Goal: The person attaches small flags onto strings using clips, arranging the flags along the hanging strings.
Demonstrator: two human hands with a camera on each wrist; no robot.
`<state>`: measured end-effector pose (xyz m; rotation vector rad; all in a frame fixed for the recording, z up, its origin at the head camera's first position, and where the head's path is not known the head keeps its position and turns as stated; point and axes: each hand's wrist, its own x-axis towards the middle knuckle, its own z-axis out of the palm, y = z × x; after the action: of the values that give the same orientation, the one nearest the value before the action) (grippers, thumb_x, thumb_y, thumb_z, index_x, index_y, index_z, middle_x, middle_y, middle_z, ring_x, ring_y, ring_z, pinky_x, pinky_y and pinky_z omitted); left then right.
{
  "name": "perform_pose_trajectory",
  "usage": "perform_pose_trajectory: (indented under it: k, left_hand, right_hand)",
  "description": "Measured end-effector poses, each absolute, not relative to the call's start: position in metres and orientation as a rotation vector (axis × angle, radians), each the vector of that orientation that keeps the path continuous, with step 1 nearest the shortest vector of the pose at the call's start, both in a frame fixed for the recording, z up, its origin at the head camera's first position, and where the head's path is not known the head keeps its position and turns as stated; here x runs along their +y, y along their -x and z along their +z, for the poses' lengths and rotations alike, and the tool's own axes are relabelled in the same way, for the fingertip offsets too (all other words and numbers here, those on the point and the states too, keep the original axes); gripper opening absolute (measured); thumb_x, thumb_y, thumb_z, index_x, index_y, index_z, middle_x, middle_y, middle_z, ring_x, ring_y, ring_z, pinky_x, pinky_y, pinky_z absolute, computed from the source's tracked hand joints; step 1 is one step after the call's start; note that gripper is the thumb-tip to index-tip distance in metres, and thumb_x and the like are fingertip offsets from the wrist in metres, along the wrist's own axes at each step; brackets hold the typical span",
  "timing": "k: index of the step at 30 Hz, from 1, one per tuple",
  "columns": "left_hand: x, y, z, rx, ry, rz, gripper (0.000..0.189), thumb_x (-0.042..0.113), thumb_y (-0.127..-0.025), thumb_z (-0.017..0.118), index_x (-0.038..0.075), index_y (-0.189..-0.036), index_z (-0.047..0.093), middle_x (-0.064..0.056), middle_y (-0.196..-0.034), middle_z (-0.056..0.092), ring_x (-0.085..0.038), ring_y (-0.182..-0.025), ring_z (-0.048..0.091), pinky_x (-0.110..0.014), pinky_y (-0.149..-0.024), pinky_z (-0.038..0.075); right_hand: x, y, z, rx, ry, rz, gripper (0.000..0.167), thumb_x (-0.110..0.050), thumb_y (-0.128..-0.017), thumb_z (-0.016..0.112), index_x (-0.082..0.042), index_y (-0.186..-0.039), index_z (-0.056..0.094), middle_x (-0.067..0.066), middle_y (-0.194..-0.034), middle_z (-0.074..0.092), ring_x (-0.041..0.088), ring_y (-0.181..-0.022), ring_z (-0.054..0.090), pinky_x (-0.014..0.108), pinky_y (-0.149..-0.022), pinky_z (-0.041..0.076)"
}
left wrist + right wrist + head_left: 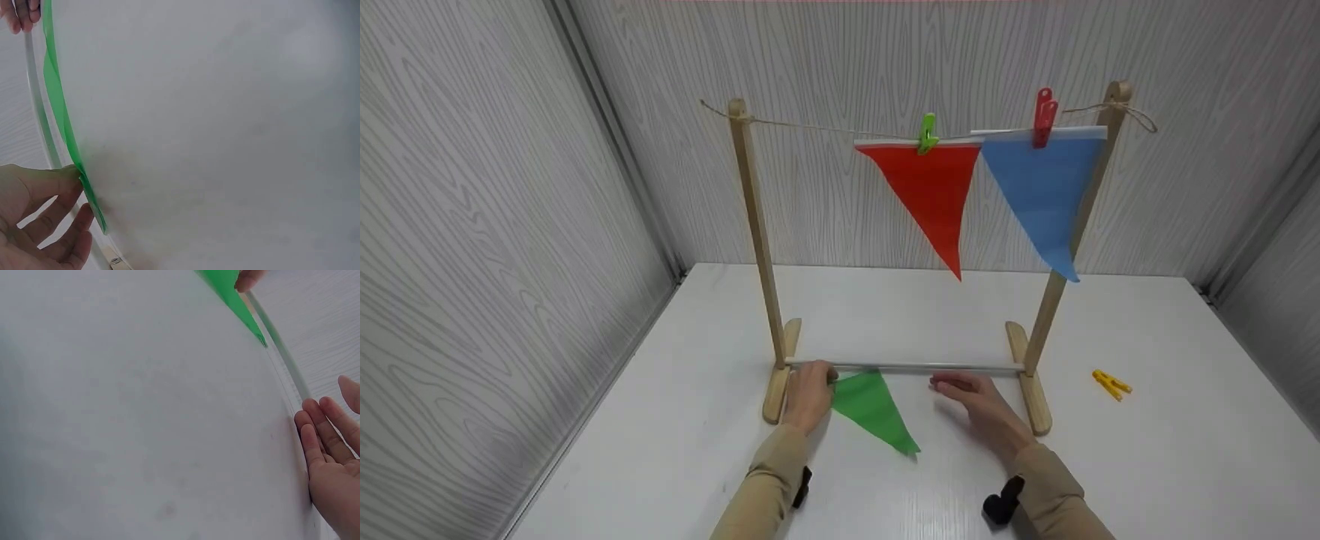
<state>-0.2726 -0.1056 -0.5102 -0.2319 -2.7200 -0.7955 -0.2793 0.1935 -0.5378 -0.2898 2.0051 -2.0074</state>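
Note:
My left hand [810, 394] pinches one corner of a green triangular pennant [874, 409] just above the white table. In the left wrist view, thumb and fingers grip the pennant's edge [63, 118], seen nearly side-on. Over to the right, my right hand [979, 401] stays low by the table with relaxed fingers, apart from the pennant. The right wrist view shows this hand [332, 455] holding nothing, its thumb away from the fingers. A white crossbar [915, 367] runs just behind both hands.
Two wooden posts [757, 225] carry a string [817, 128]. A green clip [928, 135] holds a red pennant [934, 187] on it, and a red clip [1044, 118] holds a blue pennant [1046, 187]. On the table's right lies a yellow clip [1111, 384].

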Motion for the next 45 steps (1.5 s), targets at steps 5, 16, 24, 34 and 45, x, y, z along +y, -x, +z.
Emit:
perform_pose_trajectory:
  k: [5, 16, 24, 34, 45]
  left_hand:
    - [-0.1052, 0.2724, -0.5095, -2.717, 0.232, -0.789, 0.014, -0.004, -0.088, 0.057, 0.000, -0.091, 0.071, -0.013, -0.088, 0.069, -0.028, -0.084, 0.065, -0.044, -0.077, 0.051]
    - [-0.1044, 0.2711, -0.5109, -2.740, 0.220, -0.851, 0.016, -0.004, -0.090, 0.053, 0.000, -0.096, 0.067, -0.013, -0.090, 0.067, -0.028, -0.086, 0.063, -0.044, -0.079, 0.051]
    - [-0.1049, 0.2715, -0.5110, -2.760, 0.250, -0.905, 0.018, -0.009, -0.086, 0.054, -0.002, -0.094, 0.068, -0.016, -0.091, 0.069, -0.030, -0.087, 0.065, -0.044, -0.079, 0.053]
    - [-0.1063, 0.2725, -0.5098, -2.785, 0.282, -0.928, 0.020, -0.008, -0.082, 0.054, -0.004, -0.095, 0.069, -0.016, -0.089, 0.068, -0.030, -0.085, 0.064, -0.043, -0.077, 0.053]
    - [-0.1063, 0.2741, -0.5091, -2.806, 0.264, -0.977, 0.018, -0.006, -0.079, 0.059, -0.005, -0.094, 0.068, -0.016, -0.089, 0.067, -0.029, -0.085, 0.064, -0.042, -0.076, 0.053]
  right_hand:
    - [0.1936, 0.2785, -0.5375, 2.002, 0.308, -2.014, 0.048, -0.018, -0.095, 0.061, 0.008, -0.134, 0.049, 0.025, -0.136, 0.053, 0.010, -0.118, 0.058, 0.013, -0.099, 0.041]
    - [0.1934, 0.2778, -0.5359, 2.009, 0.311, -2.005, 0.048, -0.019, -0.095, 0.061, 0.008, -0.134, 0.049, 0.025, -0.136, 0.053, 0.011, -0.118, 0.058, 0.013, -0.099, 0.042]
    - [0.1934, 0.2772, -0.5363, 2.022, 0.300, -1.989, 0.049, -0.020, -0.096, 0.061, 0.007, -0.134, 0.049, 0.024, -0.136, 0.053, 0.012, -0.118, 0.058, 0.014, -0.099, 0.042]
    - [0.1928, 0.2795, -0.5361, 2.082, 0.236, -1.943, 0.048, -0.024, -0.093, 0.064, 0.002, -0.132, 0.054, 0.018, -0.134, 0.057, 0.008, -0.117, 0.056, 0.020, -0.103, 0.039]
    - [0.1924, 0.2792, -0.5361, 2.039, 0.213, -1.982, 0.049, -0.023, -0.092, 0.066, 0.003, -0.132, 0.054, 0.019, -0.135, 0.056, 0.012, -0.120, 0.056, 0.020, -0.104, 0.037]
